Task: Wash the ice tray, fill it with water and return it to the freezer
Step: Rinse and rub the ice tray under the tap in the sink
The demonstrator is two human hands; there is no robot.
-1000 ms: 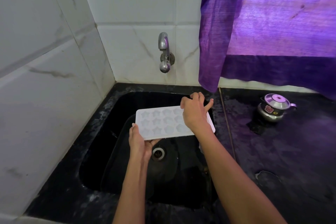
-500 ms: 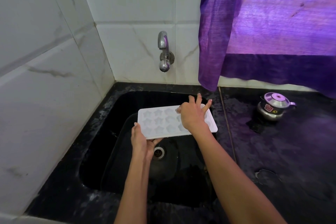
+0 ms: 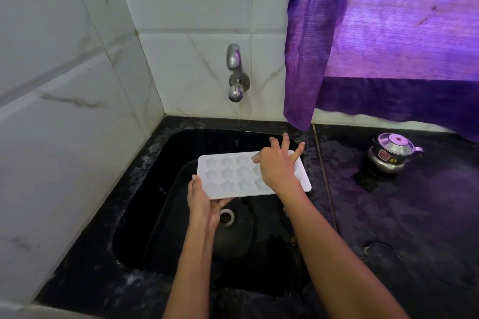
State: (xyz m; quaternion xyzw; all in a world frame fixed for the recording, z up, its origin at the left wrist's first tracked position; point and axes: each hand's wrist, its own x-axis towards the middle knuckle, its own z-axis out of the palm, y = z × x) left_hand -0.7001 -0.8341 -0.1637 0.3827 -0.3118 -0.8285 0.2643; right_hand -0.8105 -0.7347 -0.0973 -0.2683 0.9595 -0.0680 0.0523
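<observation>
A white plastic ice tray with star-shaped cells (image 3: 241, 175) is held level over the black stone sink (image 3: 145, 202), above the round metal drain (image 3: 227, 217). The left hand (image 3: 203, 202) supports it from the near left corner, thumb up along the short left edge and fingers curled underneath, so it grips the tray. The right hand (image 3: 278, 166) lies on top of the tray's right half with its fingers (image 3: 285, 141) spread and mostly straight, pointing toward the far rim of the sink; it presses or rubs the cells and does not clasp anything.

Compared with a second ago, the right hand's fingers have fanned out from a closer, more curled set, and the hand has slid slightly across the cells, while the left-hand hold looks unchanged. That suggests the tray is being rubbed clean, so the task seems to be at its washing stage, with filling and the return to the freezer not yet done.

The chrome wall tap (image 3: 235, 72) sits on the far tiled wall above the sink; no stream of water can be made out from it. A purple curtain (image 3: 383, 33) hangs at the far right, and a small steel pressure cooker (image 3: 392, 151) stands on the dark counter (image 3: 414, 228) to the right of the sink.
</observation>
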